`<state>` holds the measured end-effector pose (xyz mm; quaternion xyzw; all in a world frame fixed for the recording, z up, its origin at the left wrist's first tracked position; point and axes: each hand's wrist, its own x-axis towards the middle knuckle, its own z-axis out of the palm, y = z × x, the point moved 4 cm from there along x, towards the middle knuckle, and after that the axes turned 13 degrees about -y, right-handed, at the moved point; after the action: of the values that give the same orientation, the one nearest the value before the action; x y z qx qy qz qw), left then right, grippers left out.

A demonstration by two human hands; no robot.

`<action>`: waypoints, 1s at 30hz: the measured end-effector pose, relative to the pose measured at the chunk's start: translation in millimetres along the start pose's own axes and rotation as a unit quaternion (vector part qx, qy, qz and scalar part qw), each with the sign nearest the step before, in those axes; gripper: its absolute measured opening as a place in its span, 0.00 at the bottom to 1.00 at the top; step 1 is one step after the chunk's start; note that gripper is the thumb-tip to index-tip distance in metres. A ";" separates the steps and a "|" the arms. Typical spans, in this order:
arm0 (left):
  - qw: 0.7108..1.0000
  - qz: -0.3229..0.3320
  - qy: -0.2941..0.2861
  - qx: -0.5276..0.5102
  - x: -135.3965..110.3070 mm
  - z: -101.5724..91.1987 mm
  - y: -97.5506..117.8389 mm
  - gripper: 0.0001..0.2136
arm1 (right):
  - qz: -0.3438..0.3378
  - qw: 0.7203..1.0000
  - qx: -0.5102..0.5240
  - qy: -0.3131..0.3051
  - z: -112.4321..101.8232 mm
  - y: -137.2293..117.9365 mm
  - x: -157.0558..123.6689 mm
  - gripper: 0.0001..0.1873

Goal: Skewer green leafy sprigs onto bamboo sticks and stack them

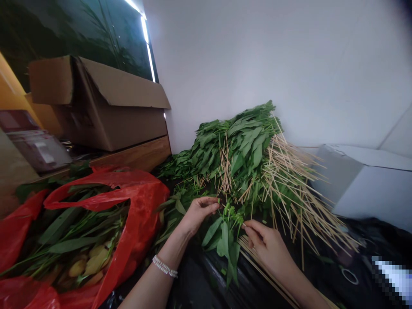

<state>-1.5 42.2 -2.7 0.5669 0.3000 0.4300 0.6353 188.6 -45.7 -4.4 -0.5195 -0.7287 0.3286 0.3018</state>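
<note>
In the middle of the head view, my left hand [202, 210], with a beaded bracelet on its wrist, pinches a small piece of green stem between thumb and fingertips. My right hand [262, 240] is closed on the near end of a thin bamboo skewer, mostly hidden by greenery. Between the hands, green leaves [224, 240] hang from this skewer, their stems bunched along it. Just beyond lies a big heap of leaf bundles [244, 137] on skewers, the bare sticks [299, 189] fanning out to the right.
At the left, a red plastic bag [144, 201] gapes around long leaves and yellowish pieces. An opened cardboard box [128, 120] stands behind it. A white box [370, 184] sits at the right. Loose skewers [257, 262] lie on black plastic sheeting [199, 274] below my hands.
</note>
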 end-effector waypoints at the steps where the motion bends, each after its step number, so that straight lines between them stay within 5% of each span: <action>1: 1.000 0.003 0.012 0.010 0.1 -1.3 0.4 0.17 | 0.000 1.000 0.000 -0.002 0.3 -0.2 0.0 0.19; 30: 0.999 -0.009 0.024 0.040 -1.3 -0.9 0.1 0.14 | 0.001 1.000 -0.016 -0.007 2.9 0.7 0.3 0.18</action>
<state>-2.9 41.5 -3.0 0.5788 0.3367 0.4256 0.6087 186.6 -45.7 -6.7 -0.5227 -0.7357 0.3208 0.2875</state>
